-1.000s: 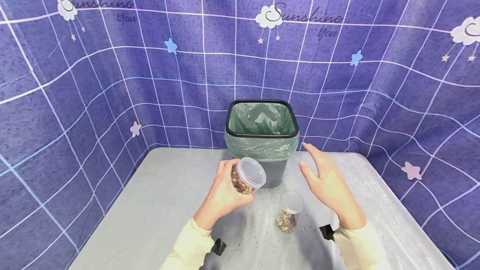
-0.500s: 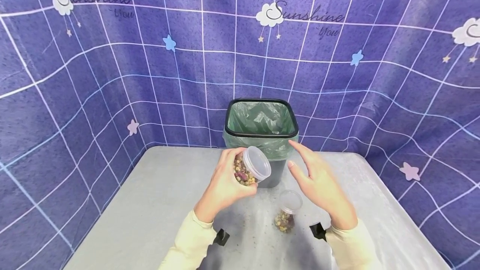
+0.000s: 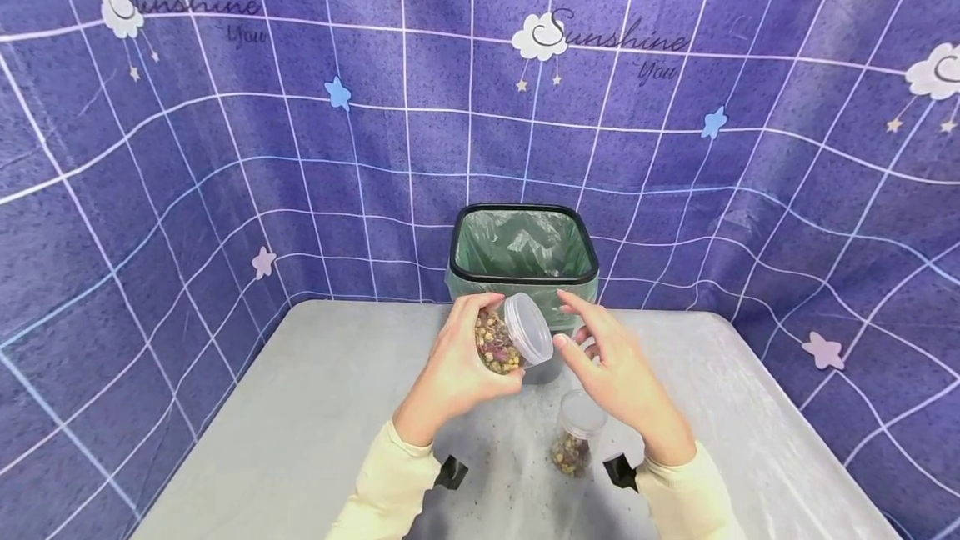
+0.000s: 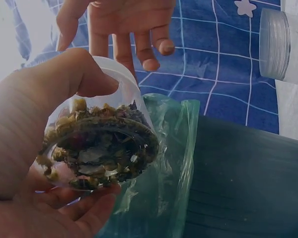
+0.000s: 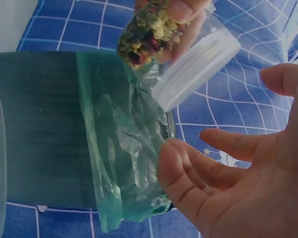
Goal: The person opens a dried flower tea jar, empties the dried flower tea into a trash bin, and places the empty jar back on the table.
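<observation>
My left hand (image 3: pixel 461 361) grips a clear plastic jar (image 3: pixel 498 342) of dried flowers, tilted to the right with its translucent lid (image 3: pixel 529 328) on. In the left wrist view the jar's base (image 4: pixel 99 153) faces the camera, with thumb and fingers around its sides. Just right of the lid, my right hand (image 3: pixel 618 369) has its fingers spread and bent a little, holding nothing. The right wrist view shows a gap between that hand's fingers (image 5: pixel 171 161) and the lid. A second lidded jar (image 3: pixel 573 440), partly filled with dried flowers, stands on the table below the right hand.
Behind the hands stands a grey bin (image 3: pixel 540 372) with a black rim (image 3: pixel 525 280) and a green liner (image 3: pixel 517 244). Small crumbs lie on the grey table (image 3: pixel 337 407). A purple-blue curtain (image 3: pixel 420 132) hangs behind and at both sides.
My right hand has moved left, close to the lid of the held jar. The left hand has shifted slightly right and tilted the jar further. The standing jar has stayed in place.
</observation>
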Demonstrator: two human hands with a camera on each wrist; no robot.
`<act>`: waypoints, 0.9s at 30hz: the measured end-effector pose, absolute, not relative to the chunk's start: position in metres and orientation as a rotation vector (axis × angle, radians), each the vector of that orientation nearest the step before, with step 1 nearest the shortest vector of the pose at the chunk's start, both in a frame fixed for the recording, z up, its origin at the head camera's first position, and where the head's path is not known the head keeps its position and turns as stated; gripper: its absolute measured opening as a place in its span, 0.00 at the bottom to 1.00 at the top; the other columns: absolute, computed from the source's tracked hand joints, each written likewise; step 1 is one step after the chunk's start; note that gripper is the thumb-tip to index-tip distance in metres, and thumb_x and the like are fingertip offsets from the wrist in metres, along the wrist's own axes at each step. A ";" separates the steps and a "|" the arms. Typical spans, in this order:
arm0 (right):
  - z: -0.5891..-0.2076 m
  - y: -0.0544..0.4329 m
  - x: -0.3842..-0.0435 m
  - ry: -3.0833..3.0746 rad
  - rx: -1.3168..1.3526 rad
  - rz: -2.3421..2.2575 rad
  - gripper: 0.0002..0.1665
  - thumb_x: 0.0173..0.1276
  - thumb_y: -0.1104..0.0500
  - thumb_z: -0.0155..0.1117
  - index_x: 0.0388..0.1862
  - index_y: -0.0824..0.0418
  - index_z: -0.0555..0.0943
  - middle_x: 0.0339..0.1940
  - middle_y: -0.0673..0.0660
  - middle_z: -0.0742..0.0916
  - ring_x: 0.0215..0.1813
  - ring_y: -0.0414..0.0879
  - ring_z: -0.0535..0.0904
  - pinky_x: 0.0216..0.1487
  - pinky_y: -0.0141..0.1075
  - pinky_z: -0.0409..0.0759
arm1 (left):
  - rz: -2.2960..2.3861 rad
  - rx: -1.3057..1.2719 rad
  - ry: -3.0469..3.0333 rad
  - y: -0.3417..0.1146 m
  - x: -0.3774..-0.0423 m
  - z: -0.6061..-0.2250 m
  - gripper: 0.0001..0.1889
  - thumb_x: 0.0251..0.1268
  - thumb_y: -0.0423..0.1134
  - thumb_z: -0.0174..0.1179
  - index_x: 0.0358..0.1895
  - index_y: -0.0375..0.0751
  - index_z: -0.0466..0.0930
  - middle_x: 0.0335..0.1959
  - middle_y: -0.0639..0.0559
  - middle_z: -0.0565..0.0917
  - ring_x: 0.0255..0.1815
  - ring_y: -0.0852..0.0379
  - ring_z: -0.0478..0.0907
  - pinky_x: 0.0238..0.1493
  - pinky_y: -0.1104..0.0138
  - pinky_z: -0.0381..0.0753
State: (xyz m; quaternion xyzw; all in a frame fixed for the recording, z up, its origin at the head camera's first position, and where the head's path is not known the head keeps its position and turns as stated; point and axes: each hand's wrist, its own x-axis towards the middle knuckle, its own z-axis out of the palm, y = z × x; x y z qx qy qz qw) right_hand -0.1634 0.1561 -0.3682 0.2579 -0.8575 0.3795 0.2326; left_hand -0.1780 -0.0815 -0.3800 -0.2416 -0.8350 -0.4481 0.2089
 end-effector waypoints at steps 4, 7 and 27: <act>-0.374 0.153 -0.162 -2.353 0.711 1.048 0.31 0.76 0.54 0.64 0.75 0.54 0.72 0.53 0.57 0.85 0.38 0.39 0.78 0.40 0.38 0.83 | -1.223 -0.691 -2.312 -0.081 -0.174 -0.385 0.50 0.32 0.41 0.82 0.69 0.48 0.70 0.61 0.51 0.76 0.58 0.56 0.76 0.61 0.56 0.79; -0.379 0.152 -0.162 -2.345 0.725 1.060 0.29 0.77 0.55 0.62 0.74 0.55 0.73 0.51 0.57 0.85 0.40 0.39 0.79 0.42 0.37 0.83 | -1.217 -0.694 -2.319 -0.080 -0.172 -0.388 0.50 0.32 0.42 0.82 0.68 0.48 0.70 0.62 0.51 0.76 0.58 0.57 0.76 0.60 0.57 0.79; -0.382 0.140 -0.165 -2.443 0.630 1.060 0.28 0.76 0.45 0.63 0.70 0.54 0.76 0.40 0.47 0.81 0.35 0.35 0.76 0.38 0.33 0.78 | -1.186 -0.791 -2.305 -0.078 -0.174 -0.388 0.50 0.34 0.43 0.81 0.71 0.48 0.70 0.66 0.57 0.73 0.59 0.58 0.76 0.59 0.57 0.80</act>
